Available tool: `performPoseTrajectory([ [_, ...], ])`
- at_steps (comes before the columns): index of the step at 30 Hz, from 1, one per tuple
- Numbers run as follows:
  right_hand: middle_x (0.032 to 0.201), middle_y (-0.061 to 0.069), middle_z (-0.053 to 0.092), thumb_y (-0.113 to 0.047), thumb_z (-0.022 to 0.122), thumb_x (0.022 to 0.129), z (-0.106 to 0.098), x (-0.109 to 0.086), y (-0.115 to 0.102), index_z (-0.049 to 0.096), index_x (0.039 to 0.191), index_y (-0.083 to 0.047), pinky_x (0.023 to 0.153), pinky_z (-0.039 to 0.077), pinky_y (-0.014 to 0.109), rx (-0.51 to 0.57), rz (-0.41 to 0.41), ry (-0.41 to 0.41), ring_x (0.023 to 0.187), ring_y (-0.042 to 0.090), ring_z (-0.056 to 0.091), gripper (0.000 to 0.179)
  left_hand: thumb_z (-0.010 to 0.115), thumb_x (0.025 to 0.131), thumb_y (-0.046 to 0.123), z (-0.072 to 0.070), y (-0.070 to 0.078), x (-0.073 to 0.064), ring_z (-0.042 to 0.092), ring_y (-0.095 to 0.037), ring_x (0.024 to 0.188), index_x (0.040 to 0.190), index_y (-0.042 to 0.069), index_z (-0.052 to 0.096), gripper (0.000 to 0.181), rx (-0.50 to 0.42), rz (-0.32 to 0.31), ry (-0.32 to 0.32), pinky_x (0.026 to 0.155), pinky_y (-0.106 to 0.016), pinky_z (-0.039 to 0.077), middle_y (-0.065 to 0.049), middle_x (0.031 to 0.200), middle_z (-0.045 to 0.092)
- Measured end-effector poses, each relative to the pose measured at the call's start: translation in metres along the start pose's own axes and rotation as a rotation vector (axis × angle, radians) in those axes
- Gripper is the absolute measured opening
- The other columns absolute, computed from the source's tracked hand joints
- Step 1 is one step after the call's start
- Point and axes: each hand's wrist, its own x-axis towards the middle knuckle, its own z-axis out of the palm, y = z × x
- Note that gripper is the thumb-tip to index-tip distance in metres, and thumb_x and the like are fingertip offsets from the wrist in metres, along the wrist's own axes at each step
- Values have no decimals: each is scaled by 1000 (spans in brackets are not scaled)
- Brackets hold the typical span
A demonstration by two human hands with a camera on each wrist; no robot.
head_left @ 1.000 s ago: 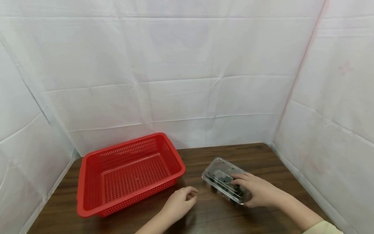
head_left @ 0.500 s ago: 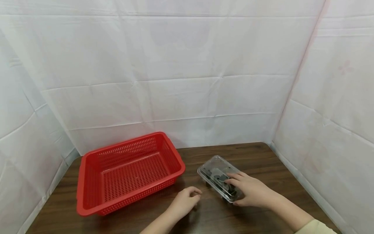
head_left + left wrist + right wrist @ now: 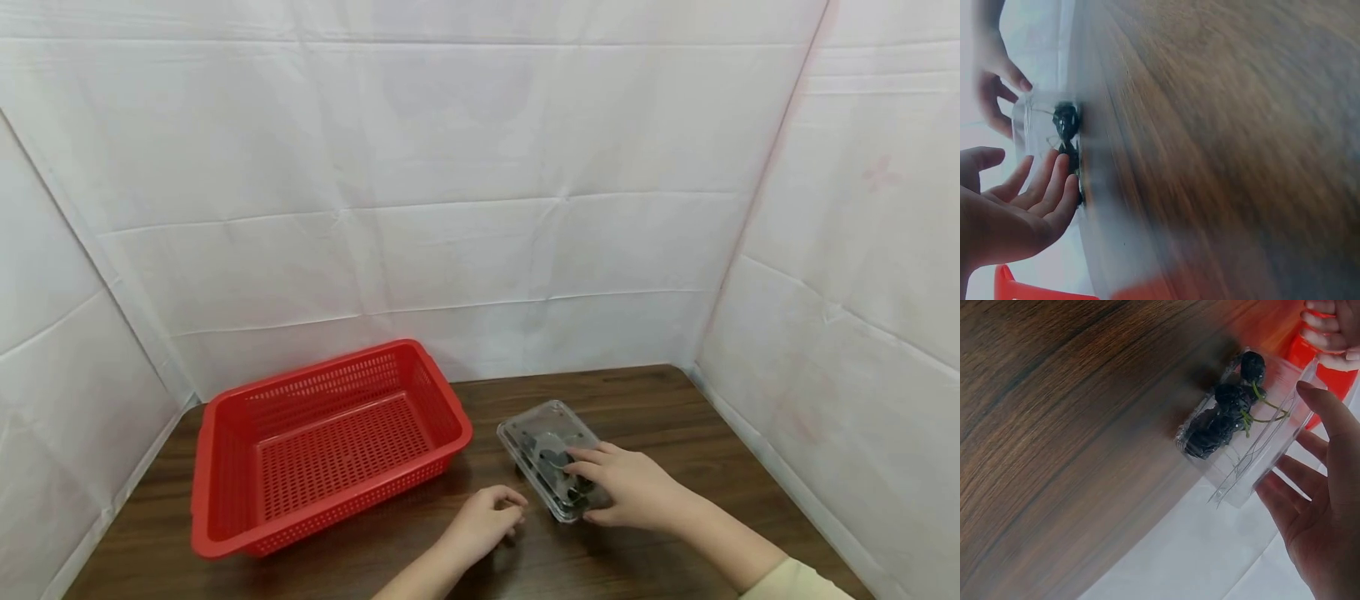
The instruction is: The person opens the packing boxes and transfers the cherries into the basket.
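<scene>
A clear plastic clamshell box [image 3: 551, 454] with a lid sits low at the table, right of centre in the head view. Inside it are dark grapes [image 3: 1229, 400] with thin green stems, seen in the right wrist view. My right hand [image 3: 633, 487] holds the box at its near right end, with the fingers on the lid and the thumb at the near edge. My left hand [image 3: 483, 525] is just left of the box, its fingers loosely bent with nothing in them. From the head view, a gap shows between the left hand and the box.
A red perforated plastic basket [image 3: 337, 521] stands on the left side of the dark wooden table [image 3: 630, 396]. White cloth walls [image 3: 450, 250] enclose the table at the back and on both sides.
The box has slid left with my right hand on it, turning slightly so its near end swings left. My left hand has shifted a little to the right, closer to the box.
</scene>
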Motion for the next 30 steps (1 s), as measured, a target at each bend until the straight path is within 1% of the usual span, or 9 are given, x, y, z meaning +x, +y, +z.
performPoseTrajectory([
  [5, 137, 12, 55, -39, 78, 80, 0, 2, -4, 63, 127, -12, 78, 56, 42, -22, -31, 36, 117, 31, 55, 56, 58, 83, 5, 4, -1, 0, 61, -21, 65, 98, -4, 67, 20, -14, -15, -4, 54, -25, 43, -14, 81, 69],
  [10, 136, 12, 56, -36, 79, 79, 1, 5, -5, 64, 126, -12, 79, 56, 41, -35, -38, 47, 116, 30, 56, 55, 58, 83, 6, 7, -3, -1, 63, -21, 65, 103, -4, 64, 23, -36, -31, 7, 51, -24, 42, -14, 81, 69],
  [13, 135, 12, 57, -34, 80, 78, 2, 6, -6, 64, 126, -13, 79, 56, 40, -44, -42, 52, 116, 29, 57, 55, 57, 83, 5, 8, -4, -1, 63, -23, 66, 100, -4, 64, 21, -43, -45, 14, 50, -24, 42, -14, 81, 69],
  [17, 134, 11, 58, -36, 79, 79, 1, 8, -8, 65, 125, -12, 80, 56, 40, -53, -51, 59, 115, 29, 57, 54, 57, 84, 6, 11, -4, 0, 66, -25, 67, 95, -4, 65, 17, -67, -82, -5, 51, -25, 45, -14, 81, 69],
  [23, 132, 12, 59, -39, 79, 78, 3, 11, -11, 66, 122, -12, 82, 56, 40, -90, -64, 80, 112, 28, 59, 53, 61, 88, 8, 18, -5, 0, 64, -19, 66, 91, 0, 66, 10, -60, -129, -42, 53, -24, 46, -9, 78, 69],
  [25, 131, 12, 60, -39, 79, 78, 4, 12, -12, 67, 122, -12, 82, 56, 39, -100, -64, 85, 111, 27, 60, 53, 61, 88, 8, 20, -5, 1, 65, -19, 67, 90, 0, 65, 9, -61, -137, -49, 54, -26, 48, -9, 78, 69],
  [27, 131, 12, 60, -39, 79, 78, 4, 13, -14, 67, 121, -12, 81, 56, 38, -103, -63, 90, 110, 26, 60, 52, 61, 89, 8, 21, -5, 2, 67, -21, 69, 91, 0, 65, 9, -80, -148, -48, 56, -28, 51, -9, 78, 69],
  [30, 130, 12, 61, -39, 79, 79, 5, 15, -17, 67, 121, -12, 80, 56, 38, -111, -59, 95, 109, 26, 60, 52, 60, 90, 5, 23, -6, 2, 68, -24, 70, 92, -2, 64, 9, -115, -154, -26, 58, -31, 54, -11, 78, 70],
])
